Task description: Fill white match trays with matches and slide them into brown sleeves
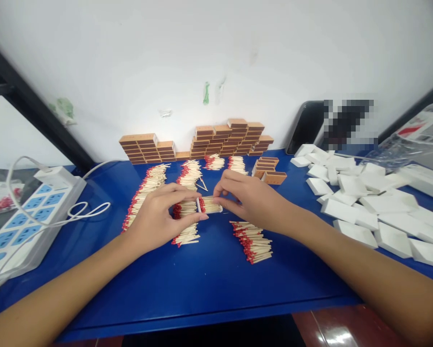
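A small white matchbox tray (199, 205) filled with red-tipped matches (211, 204) is between my hands, above the blue tabletop. My left hand (162, 209) grips its left end between thumb and fingers. At the right end, my right hand (243, 195) has its thumb and fingertips closed on the tray beside the match ends; the exact contact is partly hidden. Under and beside my left hand lie long rows of loose matches (147, 188). Another match pile (252, 242) lies below my right hand, heads mostly to the left.
Closed matchboxes (230, 140) are stacked along the wall, with several more (268, 169) behind my right hand. White trays (368, 200) are heaped at right, near a dark phone (305, 126). A power strip (32, 224) with white cable lies at left. The blue table's (202, 289) front edge is near me.
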